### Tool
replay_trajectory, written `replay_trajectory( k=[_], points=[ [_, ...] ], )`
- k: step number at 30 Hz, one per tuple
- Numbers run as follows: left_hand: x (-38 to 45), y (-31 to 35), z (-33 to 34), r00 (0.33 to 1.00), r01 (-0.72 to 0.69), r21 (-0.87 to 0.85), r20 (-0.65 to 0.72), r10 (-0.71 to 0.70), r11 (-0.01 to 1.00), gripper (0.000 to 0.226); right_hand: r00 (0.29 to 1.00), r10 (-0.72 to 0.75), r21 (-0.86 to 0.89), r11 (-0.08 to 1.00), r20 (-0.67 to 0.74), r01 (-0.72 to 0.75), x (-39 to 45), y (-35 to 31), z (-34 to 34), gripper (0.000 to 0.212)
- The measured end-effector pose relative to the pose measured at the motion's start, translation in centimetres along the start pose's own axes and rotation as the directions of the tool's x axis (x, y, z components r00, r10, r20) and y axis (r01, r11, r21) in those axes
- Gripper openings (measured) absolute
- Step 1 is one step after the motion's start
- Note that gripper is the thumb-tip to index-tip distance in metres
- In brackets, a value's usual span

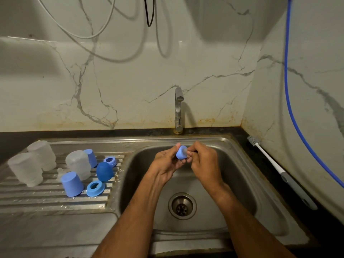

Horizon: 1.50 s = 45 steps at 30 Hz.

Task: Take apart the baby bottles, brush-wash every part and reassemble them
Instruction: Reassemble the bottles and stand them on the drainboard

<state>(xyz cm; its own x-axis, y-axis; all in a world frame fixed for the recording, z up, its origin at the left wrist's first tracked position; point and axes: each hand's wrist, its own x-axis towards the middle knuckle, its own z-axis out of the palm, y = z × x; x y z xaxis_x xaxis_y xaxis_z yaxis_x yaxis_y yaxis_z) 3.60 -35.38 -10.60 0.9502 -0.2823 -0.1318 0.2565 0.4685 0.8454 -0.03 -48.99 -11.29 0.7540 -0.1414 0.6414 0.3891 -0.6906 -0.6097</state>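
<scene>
Over the sink basin (pixel 242 183), my left hand (pixel 167 162) grips a light blue screw collar (pixel 181 152) with a clear teat showing inside it. My right hand (pixel 202 158) pinches at the collar's open end, where the teat sits. On the ribbed draining board (pixel 37 198) at the left stand three frosted bottle bodies (pixel 26 169) upside down. Beside them are two light blue caps (pixel 72 184), a dark blue dome cap (pixel 104 171) and two blue collars (pixel 95 188). A small clear teat (pixel 60 172) lies among them.
A long white bottle brush (pixel 275 164) with a grey handle lies on the dark counter right of the sink. The tap (pixel 178 108) stands behind the basin, with no water running. A blue hose (pixel 290 108) hangs along the right wall. The drain (pixel 182 206) is below my hands.
</scene>
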Motion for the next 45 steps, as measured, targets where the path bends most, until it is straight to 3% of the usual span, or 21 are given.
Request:
replay_trajectory(
  k=[3,6,8,12,15,19,23,26,29,35,37,39,41,43,45],
  points=[
    [-0.3,-0.5,-0.5,1.000,-0.020,0.043,0.018,0.019,0.999,0.027,0.986,0.161,0.068,0.984,0.041,-0.164,0.1,0.1,0.0,0.011],
    [-0.4,-0.7,-1.3,0.997,-0.072,0.071,0.013,0.071,0.995,0.032,0.897,0.407,0.329,0.835,0.171,-0.441,0.3,-0.4,-0.4,0.009],
    [-0.3,-0.7,-1.6,0.994,-0.108,0.086,0.022,0.107,0.990,0.033,0.858,0.460,0.450,0.732,0.227,-0.512,0.4,-0.7,-0.5,0.016],
    [0.0,-0.4,-1.6,0.989,-0.142,0.144,0.067,0.133,0.979,0.036,0.820,0.510,0.489,0.663,0.259,-0.567,0.5,-0.3,0.0,0.024],
    [-0.3,-0.3,-1.4,0.996,-0.065,0.137,0.067,0.056,0.988,0.026,0.842,0.494,0.400,0.741,0.218,-0.539,0.8,0.2,-0.3,0.021],
    [-0.4,-0.6,-0.7,0.999,-0.042,0.250,0.001,0.044,0.967,0.022,0.921,0.358,0.210,0.899,0.156,-0.385,0.7,0.7,0.0,0.016],
    [-0.2,-0.9,-0.7,0.996,-0.034,0.201,-0.077,0.050,0.979,0.023,0.944,0.313,0.165,0.931,0.101,-0.326,0.2,0.6,0.5,0.015],
    [0.1,-1.1,-1.0,0.998,0.011,0.074,-0.057,-0.006,0.997,0.032,0.956,0.289,0.194,0.936,0.052,-0.294,0.2,0.2,0.5,0.015],
    [0.2,-0.7,-1.2,0.998,0.034,-0.017,-0.044,-0.034,0.999,0.030,0.951,0.303,0.232,0.922,0.067,-0.310,0.5,-0.1,0.2,0.017],
    [0.1,-0.9,-0.9,0.990,-0.132,0.112,-0.028,0.135,0.985,0.036,0.843,0.491,0.459,0.711,0.219,-0.533,0.4,-0.5,-0.6,0.022],
    [0.1,-0.7,-0.9,0.988,-0.156,0.115,0.016,0.156,0.981,0.038,0.833,0.498,0.469,0.692,0.240,-0.549,0.5,-0.3,-0.4,0.023],
    [-0.1,-0.4,-1.2,0.990,-0.135,0.092,0.053,0.130,0.987,0.033,0.843,0.481,0.438,0.721,0.241,-0.537,0.7,-0.2,-0.1,0.023],
    [-0.4,-0.3,-1.3,0.996,-0.087,0.099,0.025,0.085,0.991,0.026,0.886,0.422,0.327,0.823,0.195,-0.464,0.7,0.0,0.1,0.025],
    [-0.5,-0.4,-1.2,0.997,-0.060,0.187,-0.028,0.066,0.981,0.028,0.931,0.327,0.152,0.924,0.160,-0.350,0.5,0.0,-0.1,0.026],
    [-0.3,-0.6,-0.9,0.997,-0.040,0.237,-0.059,0.056,0.971,0.024,0.954,0.260,0.089,0.957,0.149,-0.275,0.4,0.1,-0.2,0.024]
  ],
)
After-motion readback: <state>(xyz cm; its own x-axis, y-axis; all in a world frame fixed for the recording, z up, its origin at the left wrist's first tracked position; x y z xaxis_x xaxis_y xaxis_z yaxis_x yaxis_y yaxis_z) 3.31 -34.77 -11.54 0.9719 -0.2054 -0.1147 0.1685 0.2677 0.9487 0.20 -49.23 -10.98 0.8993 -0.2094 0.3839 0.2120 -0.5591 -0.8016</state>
